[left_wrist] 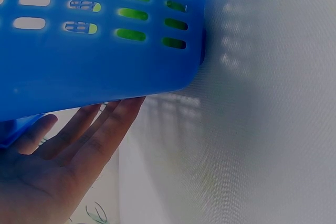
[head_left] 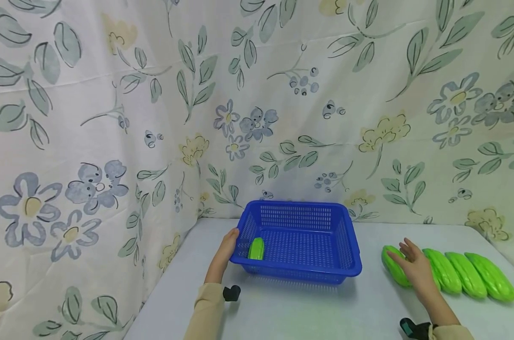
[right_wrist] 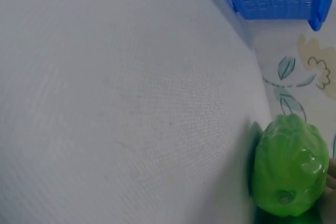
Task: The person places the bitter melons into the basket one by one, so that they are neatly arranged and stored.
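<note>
A blue plastic basket (head_left: 299,271) stands on the table in the head view. Inside it, near the left wall, lies one bright green bitter melon (head_left: 257,249). My left hand (head_left: 227,246) rests on the basket's left side; the left wrist view shows its fingers (left_wrist: 113,127) fairly straight against the outer wall. On the right, several glossy, ridged bitter melons (head_left: 490,276) lie side by side. Over the leftmost bitter melon (head_left: 393,268) is my right hand (head_left: 418,269), fingers spread, covering part of the row. In the right wrist view a bitter melon (right_wrist: 290,169) sits close to the fingers.
The white table (head_left: 307,311) runs back to a floral curtain (head_left: 282,118), which also hangs along the left side. A stretch of tabletop separates the basket from the row of bitter melons. Each wrist carries a small black device.
</note>
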Tool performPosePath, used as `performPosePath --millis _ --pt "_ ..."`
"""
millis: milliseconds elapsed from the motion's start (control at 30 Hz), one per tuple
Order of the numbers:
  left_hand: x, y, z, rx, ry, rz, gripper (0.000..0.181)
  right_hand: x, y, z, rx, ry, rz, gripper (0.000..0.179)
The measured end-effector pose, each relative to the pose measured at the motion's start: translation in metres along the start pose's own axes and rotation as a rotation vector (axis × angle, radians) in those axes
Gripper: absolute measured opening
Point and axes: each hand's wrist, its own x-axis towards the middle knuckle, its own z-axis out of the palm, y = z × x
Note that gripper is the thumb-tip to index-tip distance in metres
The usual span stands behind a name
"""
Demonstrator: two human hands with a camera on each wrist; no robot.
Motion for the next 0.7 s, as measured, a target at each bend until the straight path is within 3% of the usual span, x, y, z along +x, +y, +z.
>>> performPosePath --millis 233,467,700 --pt "-0.0009 0.0007 -0.0001 -0.004 0.0 -0.001 0.055 0.0012 0.0042 0.0003 0.009 0.022 0.0 0.089" --pt "-0.0007 -0.0043 -0.002 0.001 -0.006 0.056 0.065 0.0011 0.0047 0.0014 0.002 0.039 -0.015 0.088" --pt "0.0008 -0.0024 0.0 -0.011 -0.001 0.008 0.054 0.0011 0.0037 0.0032 0.004 0.048 -0.005 0.087"
